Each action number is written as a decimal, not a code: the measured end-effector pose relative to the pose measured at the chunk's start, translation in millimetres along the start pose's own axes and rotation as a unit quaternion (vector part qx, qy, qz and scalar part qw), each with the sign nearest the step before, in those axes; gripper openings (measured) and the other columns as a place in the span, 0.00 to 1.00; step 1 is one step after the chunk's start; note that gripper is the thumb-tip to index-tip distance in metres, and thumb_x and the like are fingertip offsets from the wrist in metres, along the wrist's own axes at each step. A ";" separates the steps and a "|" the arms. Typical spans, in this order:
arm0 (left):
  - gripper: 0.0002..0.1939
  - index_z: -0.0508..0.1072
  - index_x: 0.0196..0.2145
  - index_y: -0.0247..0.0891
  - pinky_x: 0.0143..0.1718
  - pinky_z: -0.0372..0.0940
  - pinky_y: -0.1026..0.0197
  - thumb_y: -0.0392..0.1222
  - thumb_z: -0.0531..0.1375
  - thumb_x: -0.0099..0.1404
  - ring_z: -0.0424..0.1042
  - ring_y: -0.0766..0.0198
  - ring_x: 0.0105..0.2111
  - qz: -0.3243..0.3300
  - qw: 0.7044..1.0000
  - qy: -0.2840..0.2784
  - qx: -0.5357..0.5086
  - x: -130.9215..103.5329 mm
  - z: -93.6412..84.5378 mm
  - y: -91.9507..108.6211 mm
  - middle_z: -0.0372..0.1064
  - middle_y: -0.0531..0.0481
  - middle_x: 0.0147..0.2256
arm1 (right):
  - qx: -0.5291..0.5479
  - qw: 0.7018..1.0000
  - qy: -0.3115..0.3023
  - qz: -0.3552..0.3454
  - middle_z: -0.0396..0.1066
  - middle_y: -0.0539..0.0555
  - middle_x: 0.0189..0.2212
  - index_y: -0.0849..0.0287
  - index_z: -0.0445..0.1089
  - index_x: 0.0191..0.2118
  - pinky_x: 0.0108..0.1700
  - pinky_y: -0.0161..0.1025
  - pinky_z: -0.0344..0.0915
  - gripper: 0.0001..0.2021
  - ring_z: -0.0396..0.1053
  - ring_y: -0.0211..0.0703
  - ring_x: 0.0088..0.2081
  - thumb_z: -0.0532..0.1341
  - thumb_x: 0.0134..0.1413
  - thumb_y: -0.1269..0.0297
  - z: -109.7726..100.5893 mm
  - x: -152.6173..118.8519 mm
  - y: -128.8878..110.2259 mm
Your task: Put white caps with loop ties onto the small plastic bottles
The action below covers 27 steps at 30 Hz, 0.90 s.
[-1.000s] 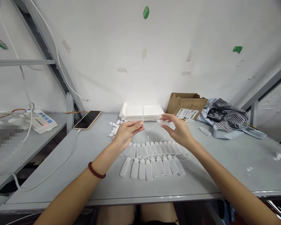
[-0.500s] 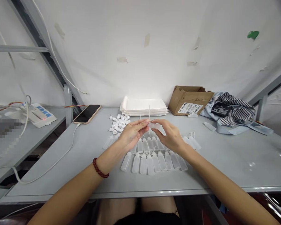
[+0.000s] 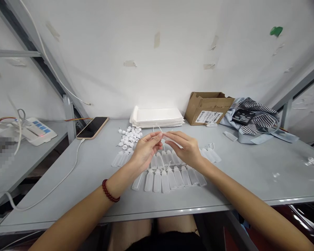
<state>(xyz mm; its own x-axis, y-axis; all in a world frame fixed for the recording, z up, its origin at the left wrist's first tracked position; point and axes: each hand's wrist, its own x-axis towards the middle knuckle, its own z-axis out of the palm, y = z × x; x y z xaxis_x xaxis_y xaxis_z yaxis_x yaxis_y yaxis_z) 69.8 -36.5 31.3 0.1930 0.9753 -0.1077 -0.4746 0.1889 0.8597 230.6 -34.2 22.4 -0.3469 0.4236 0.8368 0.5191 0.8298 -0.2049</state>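
Above the grey worktop (image 3: 251,167), just beyond the rows of translucent bottles (image 3: 157,182), the left hand (image 3: 143,151) and right hand (image 3: 187,148) meet at the fingertips. Left thumb and forefinger are pinched closed, apparently on a thin white strand (image 3: 160,129) that stands up from between them; the right fingers are partly bent, the thumb a little apart from the forefinger, and whether they grip a small piece cannot be told, the contact point being pale and small in view. Judged risks: the strand could slip or kink if pinched off-centre, since it is slim and appears flexible. The bottles lie close together with white strands across their necks; a lowered wrist or snagged strand could drag several out of line. The loose white caps (image 3: 131,136), near the left hand, could be scattered by a sleeve-height brush of the forearm. Markings: the cardboard box (image 3: 189,109) bears a white printed label (image 3: 209,117) with handwriting above it, neither legible at this size. No brand is readable on the phone (image 3: 92,128).
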 end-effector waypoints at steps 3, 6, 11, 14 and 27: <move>0.16 0.74 0.38 0.34 0.30 0.63 0.67 0.41 0.69 0.52 0.66 0.72 0.25 0.024 0.999 0.014 0.031 -1.5 1.9 1.8 0.65 0.56 0.23 | 0.051 0.997 -0.002 0.059 0.76 0.56 0.39 0.55 0.73 0.45 0.42 0.40 0.72 0.12 0.74 0.43 0.40 0.59 0.57 0.73 -1.4 1.7 -2.6; 0.16 0.73 0.37 0.35 0.31 0.63 0.66 0.42 0.69 0.51 0.66 0.71 0.26 0.050 0.997 0.013 0.061 -2.5 2.5 3.2 0.66 0.56 0.23 | 0.088 0.990 -0.003 0.111 0.77 0.54 0.38 0.54 0.74 0.43 0.42 0.41 0.72 0.10 0.75 0.44 0.39 0.61 0.55 0.70 -2.1 2.8 -5.4; 0.11 0.76 0.32 0.35 0.31 0.64 0.65 0.45 0.67 0.54 0.66 0.70 0.27 0.086 0.988 -0.010 0.132 -2.7 2.3 3.8 0.68 0.54 0.25 | 0.117 0.977 -0.003 0.179 0.78 0.53 0.34 0.56 0.75 0.40 0.40 0.42 0.71 0.08 0.73 0.43 0.34 0.64 0.52 0.68 -2.1 3.2 -8.7; 0.12 0.77 0.33 0.36 0.29 0.64 0.64 0.47 0.66 0.55 0.66 0.68 0.27 0.130 0.970 -0.008 0.206 -2.6 2.6 3.8 0.71 0.52 0.28 | 0.160 0.963 -0.002 0.217 0.77 0.52 0.36 0.54 0.75 0.40 0.41 0.42 0.71 0.09 0.73 0.43 0.36 0.64 0.52 0.67 -1.8 3.2 -9.7; 0.07 0.76 0.38 0.39 0.45 0.64 0.52 0.39 0.60 0.62 0.64 0.57 0.41 0.416 0.733 0.028 0.538 -2.9 -3.6 2.7 0.68 0.47 0.36 | 0.323 0.876 -0.010 0.358 0.78 0.53 0.37 0.55 0.77 0.38 0.45 0.47 0.69 0.11 0.74 0.47 0.40 0.68 0.46 0.61 -2.3 5.3 -9.3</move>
<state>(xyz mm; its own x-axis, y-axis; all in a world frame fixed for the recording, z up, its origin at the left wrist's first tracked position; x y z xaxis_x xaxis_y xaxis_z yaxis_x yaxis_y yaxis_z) 64.9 -38.4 32.1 0.1719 0.7103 0.6826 0.5497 -0.6442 0.5319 225.8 -40.4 29.9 -0.1296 0.9208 0.3678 0.0616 0.3777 -0.9239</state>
